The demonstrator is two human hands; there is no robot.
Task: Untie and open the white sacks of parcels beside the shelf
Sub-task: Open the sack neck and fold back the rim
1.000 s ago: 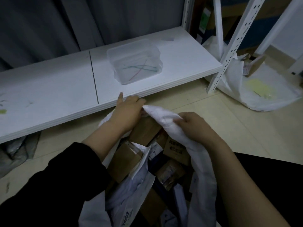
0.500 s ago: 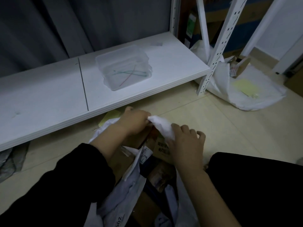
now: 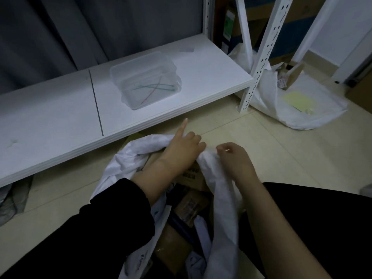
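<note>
Sack: white sack [image 3: 128,162] sat on the floor [image 3: 271,150] at the shelf's [image 3: 60,121] front edge, parcels [image 3: 189,202] showing | Hands: left hand [image 3: 181,150] gripped the rim, forefinger out; right hand [image 3: 235,160] pinched it alongside | Handling: likely floppy cloth, heavy load; take the rim, not the body.

Soft matt white cloth sack [image 3: 219,190], brown cardboard parcels [image 3: 193,178], clear glossy plastic tub [image 3: 145,81], smooth white shelf board [image 3: 50,117].

White sack [image 3: 222,200] — brown parcels [image 3: 177,246] inside — white shelf [image 3: 60,117], black sleeve [image 3: 112,218].
</note>
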